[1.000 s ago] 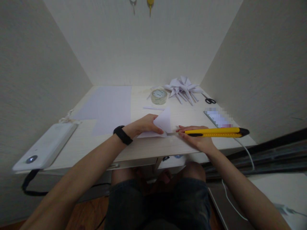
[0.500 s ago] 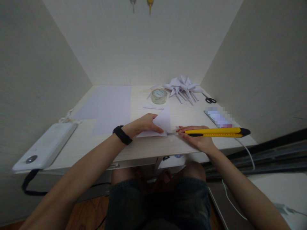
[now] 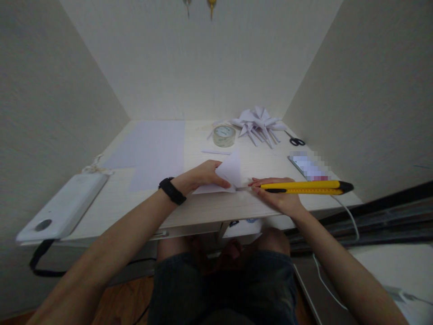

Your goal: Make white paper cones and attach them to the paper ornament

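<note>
My left hand (image 3: 211,175), with a black band at its wrist, is closed on a folded piece of white paper (image 3: 230,169) near the front of the desk. The thumb lies across the paper and the other fingers are partly hidden. My right hand (image 3: 275,194) grips a yellow utility knife (image 3: 301,187) with a black end. Its blade points left and meets the lower right corner of the paper, close to my left thumb. The handle sticks out to the right over my right hand.
A tape roll (image 3: 224,136), a folded-paper pile (image 3: 259,123), scissors (image 3: 297,141) and a phone (image 3: 308,167) lie on the desk (image 3: 199,208). White sheets (image 3: 152,144) cover the left part. A white device (image 3: 64,205) sits at the left edge. Walls rise on three sides.
</note>
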`<act>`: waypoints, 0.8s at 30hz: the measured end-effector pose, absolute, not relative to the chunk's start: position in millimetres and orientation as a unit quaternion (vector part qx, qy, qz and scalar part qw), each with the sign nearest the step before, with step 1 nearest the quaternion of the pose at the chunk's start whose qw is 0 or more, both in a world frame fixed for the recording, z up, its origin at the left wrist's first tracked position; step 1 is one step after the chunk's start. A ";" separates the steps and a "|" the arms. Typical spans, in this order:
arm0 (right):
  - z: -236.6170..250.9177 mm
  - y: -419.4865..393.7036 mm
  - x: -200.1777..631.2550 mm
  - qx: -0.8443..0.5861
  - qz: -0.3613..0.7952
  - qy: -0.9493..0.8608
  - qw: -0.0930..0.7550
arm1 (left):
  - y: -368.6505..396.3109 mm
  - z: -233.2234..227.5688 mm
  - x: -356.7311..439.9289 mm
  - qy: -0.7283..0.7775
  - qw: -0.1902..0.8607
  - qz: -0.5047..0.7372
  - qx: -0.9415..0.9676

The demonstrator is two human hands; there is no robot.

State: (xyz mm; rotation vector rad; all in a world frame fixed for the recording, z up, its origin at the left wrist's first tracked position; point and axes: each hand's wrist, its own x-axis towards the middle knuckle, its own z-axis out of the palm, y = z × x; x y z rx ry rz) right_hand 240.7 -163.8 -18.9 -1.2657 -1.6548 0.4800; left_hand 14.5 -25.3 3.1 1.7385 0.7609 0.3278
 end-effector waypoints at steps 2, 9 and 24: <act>-17.5 -163.8 239.4 -0.519 0.194 -0.679 0.481 | -27.3 5.5 14.2 0.325 0.576 0.135 0.737; -9.9 -169.8 227.4 -0.551 0.176 -0.657 0.484 | -31.0 11.2 13.1 0.376 0.555 0.115 0.733; 2.8 -183.5 225.0 -0.526 0.205 -0.704 0.431 | -32.2 11.6 10.0 0.341 0.580 0.110 0.732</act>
